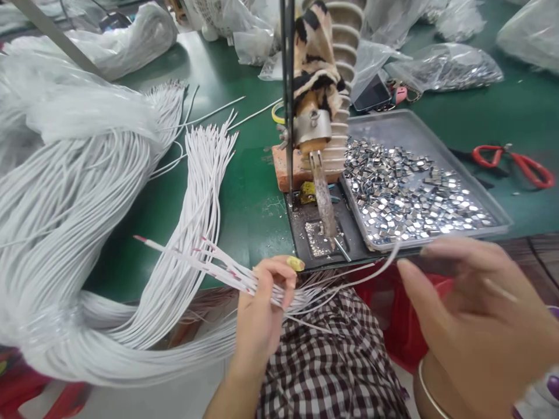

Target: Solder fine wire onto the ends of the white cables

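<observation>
My left hand (262, 308) is closed around a small bunch of white wires (205, 265) with red-marked ends, held over my lap at the table's front edge. My right hand (471, 308), blurred by motion, pinches a single white wire (384, 265) that curves up toward the tray. Straight ahead stands a soldering iron (321, 180) on a stand, its tip pointing down over a dark metal plate (318, 235).
A grey tray (419, 137) of several small shiny metal pieces sits right of the iron. A big bundle of white wires (65, 221) covers the left of the green table (244, 192). Red-handled scissors (515, 163), a phone (371, 93) and plastic bags (445, 67) lie behind.
</observation>
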Motion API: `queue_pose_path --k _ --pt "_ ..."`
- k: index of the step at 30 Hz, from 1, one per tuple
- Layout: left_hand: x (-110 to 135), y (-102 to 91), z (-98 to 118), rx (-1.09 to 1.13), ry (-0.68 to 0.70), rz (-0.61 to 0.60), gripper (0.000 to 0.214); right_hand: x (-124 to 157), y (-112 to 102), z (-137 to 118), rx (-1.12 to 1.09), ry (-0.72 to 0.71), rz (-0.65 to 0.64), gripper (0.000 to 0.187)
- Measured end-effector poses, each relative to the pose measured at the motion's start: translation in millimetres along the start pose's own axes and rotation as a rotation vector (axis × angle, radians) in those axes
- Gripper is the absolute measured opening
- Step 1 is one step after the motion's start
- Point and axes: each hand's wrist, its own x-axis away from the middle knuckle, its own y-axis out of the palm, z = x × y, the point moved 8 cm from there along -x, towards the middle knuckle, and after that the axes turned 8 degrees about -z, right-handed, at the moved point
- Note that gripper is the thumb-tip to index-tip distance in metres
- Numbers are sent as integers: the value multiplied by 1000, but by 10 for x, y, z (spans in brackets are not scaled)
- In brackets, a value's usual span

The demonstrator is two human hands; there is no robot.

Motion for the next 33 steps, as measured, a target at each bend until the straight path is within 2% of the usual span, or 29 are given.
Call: queue_pose_path --k 3,5,7,9,13,15,17,20,23,27,30,31,33 --pt "114 140 -165 153 -128 -91 48 165 411 -387 -98 -287 -394 10" --pt "190 201 -213 143 -150 -136 51 302 612 -569 -76 -398 -516 5" --pt "232 205 -189 55 -108 -162 53 357 695 -629 -65 -419 -525 13" --pt "241 215 -142 -67 -76 -223 49 345 682 -597 -164 -376 -519 15" --pt "219 302 -93 -399 -129 -423 21 227 516 -405 -400 -223 -443 13" --pt "186 316 13 -550 -45 -415 12 188 489 -333 -476 -168 -436 14" --pt "167 331 97 -609 32 -384 18 169 522 -294 -534 -130 -476 18" --pt "157 356 101 -592 40 -379 21 157 603 -245 -627 -60 -566 23" --pt "138 358 74 -555 20 -376 20 164 682 -163 -704 65 -663 18" --pt "117 331 74 -546 53 -373 11 184 735 -63 -655 231 -751 21" --pt "110 301 53 -503 71 -405 8 170 759 -85 -629 216 -853 26" --pt "102 276 41 -488 67 -399 8 105 722 -57 -559 181 -810 26" --pt "75 226 19 -459 54 -375 9 -110 562 59 -269 71 -589 22"
